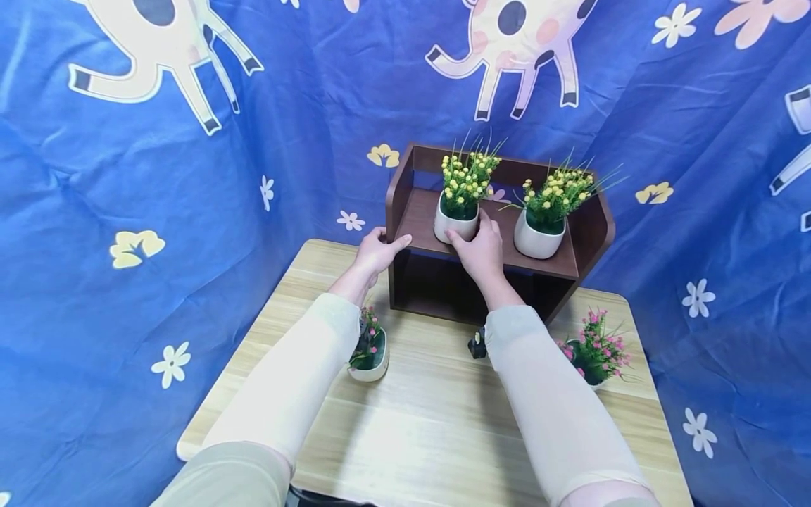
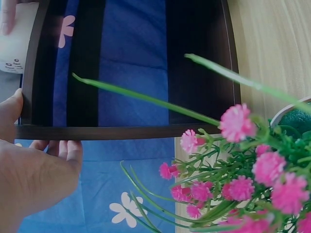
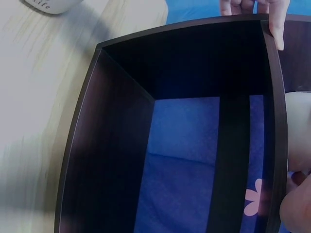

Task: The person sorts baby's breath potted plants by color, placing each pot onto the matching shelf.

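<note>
My left hand [image 1: 375, 257] grips the left side panel of a dark brown two-tier shelf [image 1: 418, 215], the thumb on the upper board's edge and the fingers outside the panel. With thumb and fingers on either side, my right hand [image 1: 484, 255] holds a white pot of yellow flowers [image 1: 457, 227] on the left part of the upper board. A second white pot of yellow flowers [image 1: 538, 238] stands farther right on the same board. The left wrist view shows the left thumb and fingers [image 2: 73, 154] across the panel's edge; in the right wrist view the right hand [image 3: 297, 206] is largely cut off.
Below the left forearm, a pot of pink flowers [image 1: 374, 362] stands on the wooden table [image 1: 405, 422]. Another pink-flowered plant [image 1: 595, 348] is at the right, partly behind the right sleeve. A small black object [image 1: 477, 345] shows beside the right cuff. Blue printed cloth [image 1: 304, 141] hangs behind.
</note>
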Demonstrator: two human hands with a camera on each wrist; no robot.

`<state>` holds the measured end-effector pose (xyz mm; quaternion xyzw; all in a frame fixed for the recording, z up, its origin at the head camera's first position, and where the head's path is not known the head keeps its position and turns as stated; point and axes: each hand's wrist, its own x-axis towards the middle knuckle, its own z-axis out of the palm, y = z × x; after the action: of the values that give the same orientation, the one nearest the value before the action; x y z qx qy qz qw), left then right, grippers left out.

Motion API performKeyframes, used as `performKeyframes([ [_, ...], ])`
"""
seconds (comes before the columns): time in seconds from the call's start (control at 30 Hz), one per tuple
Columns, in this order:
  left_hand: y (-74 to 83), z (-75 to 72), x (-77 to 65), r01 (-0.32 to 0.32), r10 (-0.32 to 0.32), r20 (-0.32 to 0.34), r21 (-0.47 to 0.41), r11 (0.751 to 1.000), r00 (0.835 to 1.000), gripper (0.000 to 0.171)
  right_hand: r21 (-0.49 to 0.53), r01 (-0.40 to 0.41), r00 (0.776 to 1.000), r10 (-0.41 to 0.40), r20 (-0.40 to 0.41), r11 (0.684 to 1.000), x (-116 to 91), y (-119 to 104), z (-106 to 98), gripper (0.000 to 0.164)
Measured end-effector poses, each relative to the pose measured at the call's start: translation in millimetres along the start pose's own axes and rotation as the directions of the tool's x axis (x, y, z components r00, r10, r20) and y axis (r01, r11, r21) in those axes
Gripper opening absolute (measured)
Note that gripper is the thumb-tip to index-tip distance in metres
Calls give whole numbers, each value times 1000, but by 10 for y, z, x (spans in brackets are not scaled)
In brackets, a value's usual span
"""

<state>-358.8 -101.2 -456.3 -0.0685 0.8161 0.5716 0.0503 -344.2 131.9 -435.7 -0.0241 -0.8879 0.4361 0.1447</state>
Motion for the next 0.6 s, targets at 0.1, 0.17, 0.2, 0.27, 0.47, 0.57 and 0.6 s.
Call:
performKeyframes([
  [0.1, 18, 23, -6, 0, 0, 3, -1, 1000, 1000, 74, 21, -22, 1000, 22, -6, 1000, -23, 9, -23, 102],
  [0.17, 24, 35, -8, -3, 3, 3, -2, 1000, 1000, 73, 47, -35, 999, 36, -11, 998, -44, 12, -44, 107],
  [0.2, 24, 37, -7, -4, 4, 1, -4, 1000, 1000, 73, 54, -40, 999, 40, -13, 998, -55, 15, -53, 108],
  [0.27, 20, 36, -7, -5, 5, -3, -8, 1000, 1000, 72, 54, -34, 999, 35, -16, 998, -80, 20, -70, 107],
  [0.47, 3, 6, -7, -8, 8, -6, -20, 1000, 1000, 70, 53, 4, 1000, -3, -21, 999, -214, 9, -119, 98],
  [0.57, 2, -4, -10, -8, 8, 0, -21, 1000, 1000, 72, 77, 11, 999, -9, -37, 997, -314, -16, -148, 95],
  [0.6, 3, -7, -11, -7, 7, 2, -22, 1000, 1000, 73, 83, 15, 999, -11, -46, 996, -347, -20, -155, 94],
])
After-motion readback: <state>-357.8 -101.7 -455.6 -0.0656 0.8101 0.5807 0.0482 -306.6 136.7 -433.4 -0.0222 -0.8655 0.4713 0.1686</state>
